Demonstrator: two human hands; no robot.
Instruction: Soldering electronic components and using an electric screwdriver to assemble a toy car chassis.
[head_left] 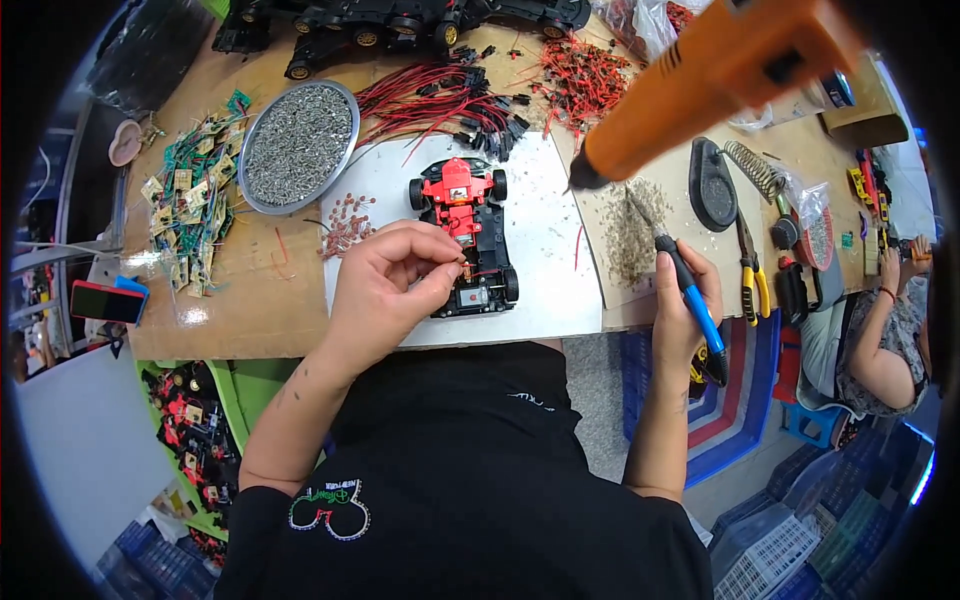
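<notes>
A toy car chassis (487,240), black with red plastic parts on top, lies on a white sheet (560,300) before me. My left hand (385,285) is over its left side, thumb and forefinger pinched together close to the chassis; what they hold is too small to make out. In my right hand (688,300) is a soldering iron (697,305) with a blue and black handle, gripped like a pen. Its metal tip points up and left over the brown residue (635,240) scattered on a cardboard piece, apart from the chassis.
An orange power screwdriver (700,90) hangs over the right side. Behind lie a bowl of screws (300,145), red-black wires (430,95) and more chassis (390,25). Circuit boards (195,195) lie left; yellow-handled pliers (752,275) and a black stand (713,185) right. Another person (885,340) sits far right.
</notes>
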